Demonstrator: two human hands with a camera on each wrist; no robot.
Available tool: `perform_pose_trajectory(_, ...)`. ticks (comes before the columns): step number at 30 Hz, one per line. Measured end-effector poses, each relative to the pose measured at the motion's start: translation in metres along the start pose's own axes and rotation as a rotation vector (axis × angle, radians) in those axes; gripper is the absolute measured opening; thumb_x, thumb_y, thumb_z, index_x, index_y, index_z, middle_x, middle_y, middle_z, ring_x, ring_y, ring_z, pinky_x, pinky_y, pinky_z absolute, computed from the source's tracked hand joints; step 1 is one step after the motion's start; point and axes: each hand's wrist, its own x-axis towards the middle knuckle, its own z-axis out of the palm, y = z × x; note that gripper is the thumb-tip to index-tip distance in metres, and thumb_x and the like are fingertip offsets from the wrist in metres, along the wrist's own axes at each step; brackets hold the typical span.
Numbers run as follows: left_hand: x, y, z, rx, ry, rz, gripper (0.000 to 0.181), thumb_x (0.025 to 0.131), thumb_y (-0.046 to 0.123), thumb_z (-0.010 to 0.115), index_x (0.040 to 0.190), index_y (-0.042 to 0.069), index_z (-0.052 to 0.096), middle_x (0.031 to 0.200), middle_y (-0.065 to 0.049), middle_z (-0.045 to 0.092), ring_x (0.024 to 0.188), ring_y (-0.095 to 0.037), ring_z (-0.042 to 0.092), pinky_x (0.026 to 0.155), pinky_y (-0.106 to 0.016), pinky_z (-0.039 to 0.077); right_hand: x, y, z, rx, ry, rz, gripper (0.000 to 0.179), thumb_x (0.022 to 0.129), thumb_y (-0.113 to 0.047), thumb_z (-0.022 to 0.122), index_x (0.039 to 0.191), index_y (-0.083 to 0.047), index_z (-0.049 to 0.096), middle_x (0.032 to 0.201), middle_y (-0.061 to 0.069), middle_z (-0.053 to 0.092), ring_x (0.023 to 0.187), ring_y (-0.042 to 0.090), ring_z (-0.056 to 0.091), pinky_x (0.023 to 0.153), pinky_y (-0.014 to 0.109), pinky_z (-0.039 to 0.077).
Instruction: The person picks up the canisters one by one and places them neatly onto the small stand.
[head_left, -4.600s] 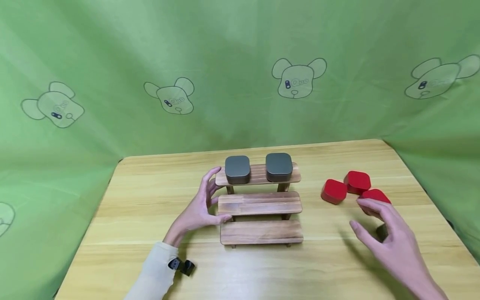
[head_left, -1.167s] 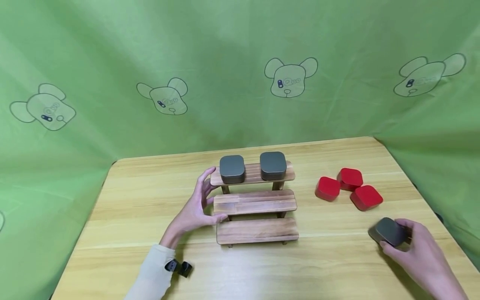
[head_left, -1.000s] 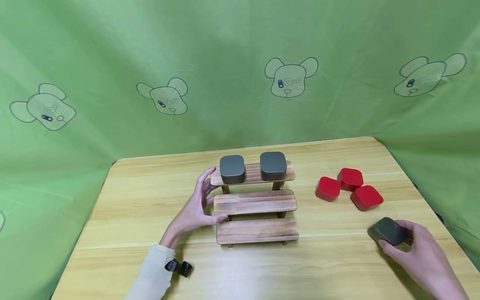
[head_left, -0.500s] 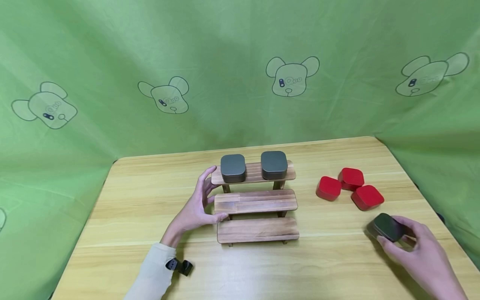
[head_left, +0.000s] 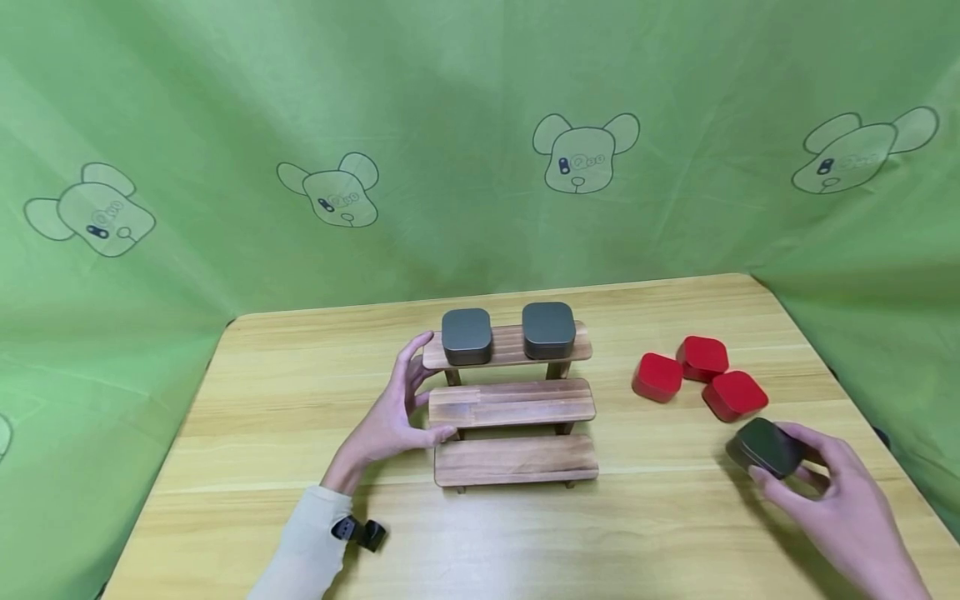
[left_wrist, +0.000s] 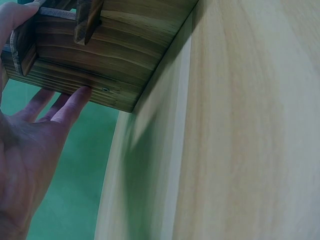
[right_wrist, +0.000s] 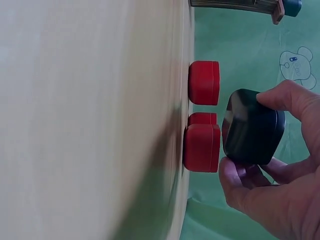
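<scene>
A three-tier wooden display stand [head_left: 516, 403] stands mid-table with two dark grey square tins on its top step, the left tin [head_left: 467, 336] and the right tin [head_left: 548, 330]. My left hand [head_left: 393, 421] holds the stand by its left end, thumb at the front of the middle step and fingers behind; the left wrist view shows fingertips [left_wrist: 79, 95] against the wood. At the right, my right hand [head_left: 836, 492] grips a third dark tin [head_left: 767, 447] between thumb and fingers. In the right wrist view this tin [right_wrist: 250, 127] is tilted and raised off the table.
Three red square tins, a left one [head_left: 657, 377], a back one [head_left: 702, 358] and a front one [head_left: 736, 395], lie clustered on the wooden table [head_left: 315, 367] right of the stand. A green cloth [head_left: 450, 258] with mouse-head drawings hangs behind and at both sides.
Some seconds ago my right hand was near the red tins; then it gripped the dark tin. Since then it has raised that tin and shifted it slightly left. My left hand stays on the stand.
</scene>
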Motion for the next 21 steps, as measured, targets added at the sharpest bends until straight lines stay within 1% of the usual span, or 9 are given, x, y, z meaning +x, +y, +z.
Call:
perform_pose_trajectory(3, 0.0, 0.001, 0.0, 0.003, 0.0, 0.0, 0.133, 0.075, 0.006, 0.094, 0.175, 0.025, 0.007, 0.175, -0.016, 0.024, 0.154, -0.041, 0.037, 0.122, -0.07, 0.031, 0.0, -0.002, 0.001, 0.004, 0.009, -0.004, 0.075, 0.087, -0.004, 0.091, 0.15, 0.009, 0.053, 0.135, 0.021, 0.049, 0.106, -0.018, 0.039, 0.08, -0.003, 0.045)
perform_pose_trajectory(7, 0.0, 0.001, 0.0, 0.0, -0.002, 0.002, 0.132, 0.076, 0.006, 0.094, 0.174, 0.032, 0.009, 0.175, -0.016, 0.025, 0.155, -0.041, 0.036, 0.122, -0.07, 0.031, -0.001, -0.005, 0.002, 0.011, 0.001, 0.012, 0.076, 0.088, -0.006, 0.091, 0.152, 0.008, 0.052, 0.135, 0.019, 0.048, 0.107, -0.017, 0.039, 0.08, -0.003, 0.045)
perform_pose_trajectory(9, -0.001, 0.0, 0.0, 0.007, -0.002, -0.007, 0.133, 0.076, 0.007, 0.095, 0.174, 0.034, 0.009, 0.176, -0.016, 0.024, 0.155, -0.041, 0.036, 0.122, -0.071, 0.031, -0.002, -0.005, 0.002, 0.021, 0.002, 0.015, 0.075, 0.088, -0.005, 0.091, 0.152, 0.008, 0.052, 0.134, 0.016, 0.048, 0.108, -0.016, 0.039, 0.08, -0.002, 0.046)
perform_pose_trajectory(11, -0.002, -0.001, 0.0, 0.014, -0.002, -0.019, 0.133, 0.076, 0.008, 0.095, 0.174, 0.034, 0.009, 0.177, -0.014, 0.023, 0.156, -0.04, 0.035, 0.122, -0.071, 0.031, -0.003, -0.006, 0.003, 0.034, 0.006, 0.009, 0.074, 0.088, -0.004, 0.091, 0.151, 0.007, 0.053, 0.133, 0.011, 0.049, 0.109, -0.015, 0.041, 0.08, -0.002, 0.047)
perform_pose_trajectory(14, -0.002, -0.002, 0.0, 0.023, -0.002, -0.025, 0.133, 0.076, 0.009, 0.096, 0.175, 0.031, 0.008, 0.177, -0.014, 0.021, 0.156, -0.04, 0.035, 0.122, -0.072, 0.031, -0.004, -0.009, 0.003, 0.054, 0.015, -0.019, 0.073, 0.087, -0.001, 0.091, 0.15, 0.006, 0.054, 0.131, -0.001, 0.05, 0.113, -0.013, 0.043, 0.081, -0.001, 0.047)
perform_pose_trajectory(16, -0.001, -0.002, 0.0, 0.02, -0.002, -0.02, 0.133, 0.076, 0.009, 0.095, 0.174, 0.032, 0.009, 0.177, -0.015, 0.022, 0.156, -0.041, 0.035, 0.122, -0.071, 0.031, -0.003, -0.012, 0.003, 0.061, 0.015, -0.048, 0.074, 0.086, 0.002, 0.091, 0.151, 0.004, 0.055, 0.131, -0.006, 0.05, 0.115, -0.012, 0.044, 0.083, -0.001, 0.047)
perform_pose_trajectory(18, -0.001, -0.001, -0.001, 0.021, -0.001, -0.014, 0.132, 0.076, 0.008, 0.095, 0.174, 0.034, 0.009, 0.177, -0.016, 0.023, 0.156, -0.041, 0.035, 0.122, -0.07, 0.032, -0.002, -0.015, 0.003, 0.061, 0.011, -0.075, 0.075, 0.085, 0.003, 0.091, 0.151, 0.002, 0.056, 0.131, -0.008, 0.05, 0.116, -0.01, 0.045, 0.084, -0.001, 0.047)
perform_pose_trajectory(21, 0.0, -0.001, -0.002, 0.023, 0.003, -0.013, 0.133, 0.075, 0.009, 0.095, 0.174, 0.036, 0.01, 0.176, -0.017, 0.023, 0.156, -0.042, 0.035, 0.122, -0.069, 0.032, 0.0, -0.022, 0.003, 0.054, -0.001, -0.108, 0.076, 0.084, 0.004, 0.092, 0.151, 0.0, 0.057, 0.132, -0.007, 0.05, 0.116, -0.009, 0.046, 0.085, -0.001, 0.046)
